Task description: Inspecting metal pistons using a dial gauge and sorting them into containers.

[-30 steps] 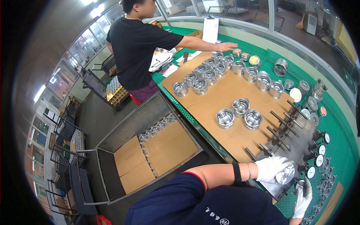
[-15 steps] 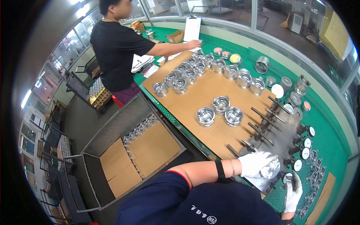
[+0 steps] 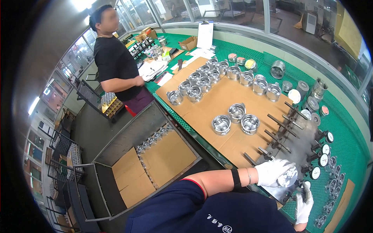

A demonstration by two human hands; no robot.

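My left hand [image 3: 270, 173], in a white glove, is closed round a metal piston [image 3: 287, 176], its flat round face turned up. The piston is held at the near end of a grey metal plate [image 3: 301, 136] with dark rods and dial gauges. My right hand [image 3: 304, 206], also gloved, is just right of the piston by the near end of the gauge row. Its fingers are bent together, and what they hold, if anything, is hidden. The closest clearly visible dial gauge [image 3: 315, 172] stands beyond that hand. Three pistons [image 3: 236, 119] stand grouped on the cardboard [image 3: 210, 112].
More pistons [image 3: 204, 83] line the cardboard's far side. Several stand on the green mat [image 3: 342, 151] at right. Metal cylinders [image 3: 278, 69] sit along the back. Left of the bench is a cardboard-lined cart [image 3: 165, 151] with pistons. A co-worker [image 3: 116, 66] stands at far left.
The whole view has shifted slightly, moving the bench right in the picture. The co-worker has drawn an arm back from the far end of the bench. My left hand still holds the piston.
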